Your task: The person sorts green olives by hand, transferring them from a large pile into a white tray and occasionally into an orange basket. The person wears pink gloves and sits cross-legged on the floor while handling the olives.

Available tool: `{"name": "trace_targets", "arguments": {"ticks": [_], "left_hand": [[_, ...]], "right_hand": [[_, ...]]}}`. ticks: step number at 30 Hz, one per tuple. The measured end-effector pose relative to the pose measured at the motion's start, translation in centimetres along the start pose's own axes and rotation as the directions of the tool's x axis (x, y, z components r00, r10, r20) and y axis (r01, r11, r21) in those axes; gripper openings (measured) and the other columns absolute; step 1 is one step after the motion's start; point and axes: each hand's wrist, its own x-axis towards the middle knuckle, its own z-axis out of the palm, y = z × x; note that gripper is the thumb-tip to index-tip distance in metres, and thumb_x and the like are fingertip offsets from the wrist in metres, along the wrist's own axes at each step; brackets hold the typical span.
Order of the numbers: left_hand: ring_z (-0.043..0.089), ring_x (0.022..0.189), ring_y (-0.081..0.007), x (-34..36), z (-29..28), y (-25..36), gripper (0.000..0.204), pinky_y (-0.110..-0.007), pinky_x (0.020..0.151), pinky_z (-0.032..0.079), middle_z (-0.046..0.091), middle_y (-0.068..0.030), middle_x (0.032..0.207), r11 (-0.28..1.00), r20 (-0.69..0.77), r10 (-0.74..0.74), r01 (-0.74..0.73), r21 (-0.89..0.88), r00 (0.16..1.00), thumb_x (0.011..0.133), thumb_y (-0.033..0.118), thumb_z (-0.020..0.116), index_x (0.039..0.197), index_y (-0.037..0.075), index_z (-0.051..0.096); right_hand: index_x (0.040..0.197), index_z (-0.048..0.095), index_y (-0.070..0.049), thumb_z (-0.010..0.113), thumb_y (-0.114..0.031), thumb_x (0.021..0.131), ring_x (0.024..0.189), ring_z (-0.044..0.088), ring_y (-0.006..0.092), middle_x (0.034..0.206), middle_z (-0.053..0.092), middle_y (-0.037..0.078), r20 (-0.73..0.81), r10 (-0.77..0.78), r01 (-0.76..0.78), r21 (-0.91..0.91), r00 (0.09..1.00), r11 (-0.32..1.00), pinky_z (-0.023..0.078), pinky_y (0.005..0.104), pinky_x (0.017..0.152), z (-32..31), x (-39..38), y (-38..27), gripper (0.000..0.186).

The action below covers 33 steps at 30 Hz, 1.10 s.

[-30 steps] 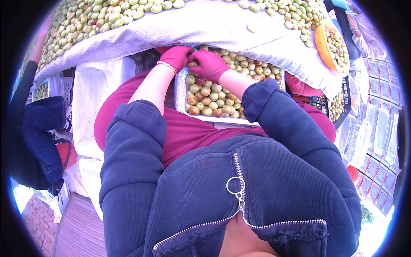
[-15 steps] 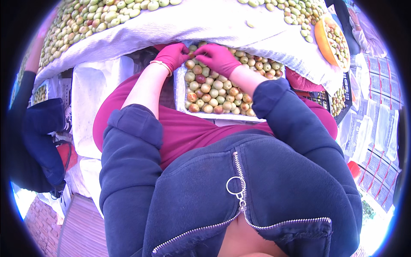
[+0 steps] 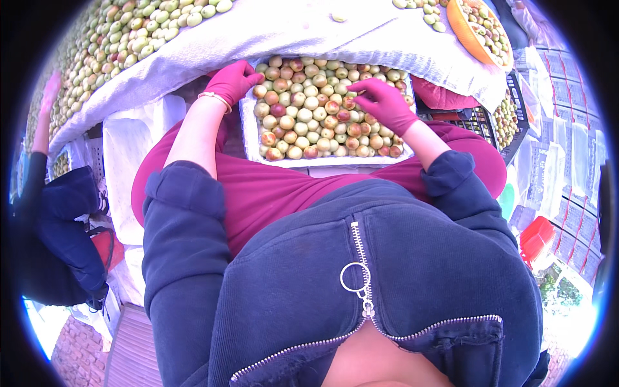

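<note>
Two hands in magenta gloves work at a white tray (image 3: 248, 132) full of small round fruit (image 3: 309, 116), green-yellow with red-brown blush, packed tight in rows. Tray sits on the person's lap, on dark red trousers (image 3: 271, 187), its far end tucked against the white cloth (image 3: 290, 29) that drapes the worktop ahead.

Left hand (image 3: 233, 80) sits at the tray's far left corner, fingers curled down over the rim there, touching the edge fruit; cannot tell if it actually has one pinched (palm faces away). Thin bracelet (image 3: 215, 98) on that wrist, bare forearm below, sleeve pushed up.

Right hand (image 3: 385, 103) lies over the right side of the tray, fingers half bent and reaching left, tips down on fruit near the far middle rows. Looks like a light pinch on one fruit, but the grip itself is hidden under the fingers, so not sure.

More of the same fruit spread loose over the white cloth, big heap (image 3: 122, 39) upper left, a few strays top centre. Orange bowl (image 3: 474, 32) of fruit upper right, on the cloth. Black plastic crate (image 3: 480, 122) just right of the tray, partly under the cloth edge. Navy zip jacket (image 3: 361, 271) fills the lower frame. Another person's raised hand (image 3: 50, 84) and dark sleeve at far left, well apart from the tray. Red container (image 3: 538, 238) at right edge.
</note>
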Motion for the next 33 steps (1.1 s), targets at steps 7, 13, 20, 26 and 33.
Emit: {"name": "trace_targets", "arguments": {"ticks": [7,13,20,26,33], "left_hand": [[0.063,0.082,-0.0121,-4.9,-5.1,4.3,0.029,-0.026,0.069,0.051,0.066,-0.0043,0.096,0.961,-0.148,0.276,-0.278,0.009,0.95,0.088,0.02,0.065,0.114,0.008,0.06],[0.063,0.085,-0.0106,-6.2,-5.3,4.2,0.028,-0.025,0.068,0.051,0.066,-0.002,0.1,0.973,-0.125,0.198,-0.211,-0.097,0.972,0.089,0.018,0.064,0.115,0.009,0.06],[0.064,0.081,-0.0153,-3.9,-4.2,3.5,0.027,-0.028,0.07,0.052,0.068,-0.0062,0.094,0.959,-0.121,0.283,-0.277,0.062,0.951,0.087,0.018,0.065,0.112,0.008,0.061],[0.065,0.084,-0.0246,-4.0,-4.5,3.2,0.026,-0.033,0.076,0.051,0.068,-0.0106,0.094,0.941,-0.146,0.336,-0.326,0.092,0.93,0.086,0.019,0.064,0.11,0.009,0.061],[0.065,0.08,-0.0237,-4.1,-4.1,3.7,0.026,-0.033,0.073,0.05,0.068,-0.0099,0.09,0.94,-0.084,0.316,-0.3,0.166,0.945,0.087,0.016,0.063,0.112,0.009,0.06]], "right_hand": [[0.101,0.066,-0.016,0.057,-0.015,0.081,0.085,0.063,0.0247,0.093,0.062,0.006,0.321,-0.352,0.473,-0.489,0.879,0.733,0.052,0.0377,0.068,6.9,4.0,-1.8,0.023],[0.095,0.065,-0.012,0.059,-0.014,0.075,0.077,0.063,0.0275,0.089,0.06,0.009,0.299,-0.402,0.501,-0.547,0.865,0.67,0.051,0.0396,0.063,7.7,4.7,-1.9,0.021],[0.097,0.065,-0.015,0.062,-0.017,0.073,0.081,0.062,0.0277,0.09,0.06,0.008,0.259,-0.333,0.419,-0.465,0.907,0.779,0.05,0.0411,0.066,6.8,4.5,-2.1,0.024],[0.095,0.065,-0.014,0.062,-0.017,0.074,0.08,0.061,0.0281,0.09,0.06,0.009,0.24,-0.303,0.382,-0.447,0.922,0.809,0.049,0.0422,0.067,7.1,4.8,-2.4,0.021],[0.097,0.063,-0.014,0.064,-0.019,0.074,0.085,0.06,0.0258,0.092,0.058,0.006,0.296,-0.301,0.414,-0.487,0.907,0.769,0.048,0.0407,0.07,6.9,4.8,-2.4,0.023]]}}
